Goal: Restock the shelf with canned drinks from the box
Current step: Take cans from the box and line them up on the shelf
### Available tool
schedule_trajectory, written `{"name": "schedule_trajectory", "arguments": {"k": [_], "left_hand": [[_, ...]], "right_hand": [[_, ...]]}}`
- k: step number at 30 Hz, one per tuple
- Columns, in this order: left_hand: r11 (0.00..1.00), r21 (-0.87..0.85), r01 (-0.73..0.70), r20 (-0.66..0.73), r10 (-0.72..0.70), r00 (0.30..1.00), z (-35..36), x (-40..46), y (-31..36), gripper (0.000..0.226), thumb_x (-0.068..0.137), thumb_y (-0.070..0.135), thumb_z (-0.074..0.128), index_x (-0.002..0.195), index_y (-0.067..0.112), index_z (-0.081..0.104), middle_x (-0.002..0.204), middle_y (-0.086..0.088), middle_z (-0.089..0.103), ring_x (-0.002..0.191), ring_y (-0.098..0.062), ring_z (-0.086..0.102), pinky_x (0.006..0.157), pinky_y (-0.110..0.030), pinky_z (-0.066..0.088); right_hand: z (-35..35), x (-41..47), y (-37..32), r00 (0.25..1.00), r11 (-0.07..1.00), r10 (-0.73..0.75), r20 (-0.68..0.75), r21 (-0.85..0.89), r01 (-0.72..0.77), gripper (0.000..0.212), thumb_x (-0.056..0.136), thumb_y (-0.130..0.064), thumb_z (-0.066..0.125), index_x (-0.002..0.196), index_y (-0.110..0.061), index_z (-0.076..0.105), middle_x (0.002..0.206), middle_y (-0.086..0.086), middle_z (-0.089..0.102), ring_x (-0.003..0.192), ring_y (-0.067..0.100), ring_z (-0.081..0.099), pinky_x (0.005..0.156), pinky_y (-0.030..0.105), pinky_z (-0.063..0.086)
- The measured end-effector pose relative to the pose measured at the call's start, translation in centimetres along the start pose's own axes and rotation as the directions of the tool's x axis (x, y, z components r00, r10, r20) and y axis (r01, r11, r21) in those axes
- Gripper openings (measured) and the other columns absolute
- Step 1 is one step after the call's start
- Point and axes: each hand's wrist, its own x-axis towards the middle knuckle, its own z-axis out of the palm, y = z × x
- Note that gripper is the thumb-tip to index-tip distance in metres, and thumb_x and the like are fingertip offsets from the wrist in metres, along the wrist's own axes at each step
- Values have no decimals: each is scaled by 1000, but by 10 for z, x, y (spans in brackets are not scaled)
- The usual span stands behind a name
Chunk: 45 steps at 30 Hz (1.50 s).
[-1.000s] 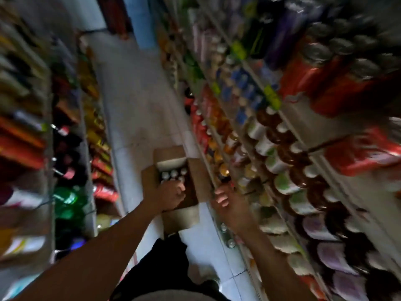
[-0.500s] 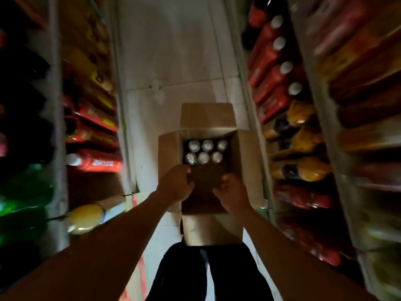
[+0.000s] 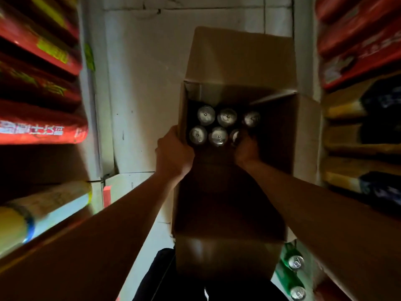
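An open cardboard box (image 3: 238, 61) stands on the pale tiled floor between two shelves. Several silver-topped cans (image 3: 227, 117) stand in two rows at its far end. My left hand (image 3: 173, 153) grips the box's left wall just beside the near-left can (image 3: 198, 134). My right hand (image 3: 246, 148) reaches inside the box, fingers curled round the near-right can (image 3: 234, 135), which it partly hides. The near half of the box interior is dark.
Red packages (image 3: 39, 127) fill the left shelf, with a yellow and white bottle (image 3: 43, 213) below. Red and yellow-dark packs (image 3: 360, 109) line the right shelf. Green cans (image 3: 291, 270) stand low on the right near my legs.
The camera came closer to the box. My left hand shifted onto the box's left wall, and my right hand moved forward inside onto the near-right can.
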Motion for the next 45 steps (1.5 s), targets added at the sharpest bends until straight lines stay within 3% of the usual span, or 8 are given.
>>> {"name": "schedule_trajectory", "arguments": {"k": [9,13,15,18,24,30,37,45], "left_hand": [[1000,-24,-20,-8,20,1000,2,0,0,33,92,18,49,124,21,53,119,-13,64,111,-42,58,87,-37,44],[986,118,114,169,-133,977,-11,-6,2,40,98,29,50,133,9,44,133,-17,56,122,-38,53,91,-35,41],[958,242,154,277,-220,935,-28,-25,14,51,97,29,53,138,2,40,141,-20,49,129,-37,48,99,-36,42],[995,96,-29,396,-11,918,-67,-67,59,58,84,17,71,137,12,48,136,-13,55,123,-30,54,90,-31,46],[765,-177,-619,791,485,374,-209,-221,189,126,54,38,94,152,35,15,151,13,33,134,-1,38,111,-23,36],[617,-401,-677,535,758,373,-311,-409,310,55,60,11,90,107,25,63,97,8,73,91,-2,70,82,-26,56],[452,-655,-605,462,874,152,-332,-581,374,77,55,4,88,115,44,60,109,10,72,103,-14,67,85,-29,54],[139,-678,-722,261,964,-59,-279,-764,391,63,64,-9,83,119,10,58,106,-1,71,100,-3,67,80,-15,50]], "right_hand": [[-10,-23,-3,996,994,22,-86,107,-13,47,79,-15,75,123,-16,61,117,11,68,110,28,64,96,33,49],[-75,-115,-14,995,944,32,-89,331,-1,27,69,-21,84,85,-26,63,78,-15,67,73,-1,64,71,21,57],[-116,-166,-25,997,893,55,-55,450,-25,23,71,-23,84,86,-26,68,79,-11,71,74,7,70,63,32,61],[-180,-230,-54,993,790,106,51,602,-115,28,69,-11,86,82,-30,71,81,-7,72,75,16,73,58,40,62],[-341,-386,-138,999,739,40,9,672,-36,27,73,-7,83,96,-19,75,85,2,73,70,19,74,54,38,60],[-501,-576,-188,959,762,-51,-280,610,218,38,64,-36,86,98,-28,72,81,0,75,69,16,72,60,38,60],[-581,-747,-142,841,701,-94,-533,564,436,58,58,-9,94,109,-21,68,93,0,77,84,16,73,73,32,60],[-605,-887,-38,592,734,79,-802,448,510,43,58,-10,92,93,-20,70,74,-15,72,64,-6,63,57,8,44]]}}
